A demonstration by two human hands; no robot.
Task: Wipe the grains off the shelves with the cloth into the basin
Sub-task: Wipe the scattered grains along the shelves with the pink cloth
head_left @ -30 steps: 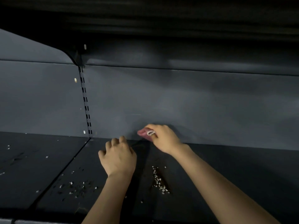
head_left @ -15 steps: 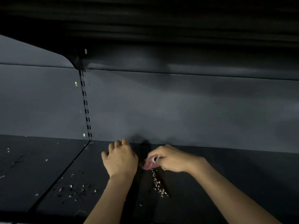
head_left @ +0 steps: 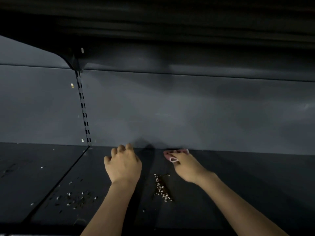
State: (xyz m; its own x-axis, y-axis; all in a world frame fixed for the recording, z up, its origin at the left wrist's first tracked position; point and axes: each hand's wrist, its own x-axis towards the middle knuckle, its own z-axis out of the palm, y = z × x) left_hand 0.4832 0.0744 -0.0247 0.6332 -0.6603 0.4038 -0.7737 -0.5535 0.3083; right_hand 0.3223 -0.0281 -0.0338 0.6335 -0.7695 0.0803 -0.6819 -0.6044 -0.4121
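The pink cloth (head_left: 176,153), pinched in the right hand (head_left: 186,166), has been carried back from beside the swept grain pile (head_left: 162,188) to the far edge of the shelf (head_left: 247,184) — a fresh stroke toward the near edge seems intended. The left hand (head_left: 123,165) rests loosely curled, holding nothing. Scattered grains (head_left: 75,198) lie left. The basin is out of view — most of the cloth is hidden.

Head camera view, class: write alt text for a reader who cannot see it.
A person's right hand presses a pink cloth at the back of a dark shelf, while the left hand rests on the shelf, fingers curled. A heap of pale grains lies between the hands, with scattered grains further left.
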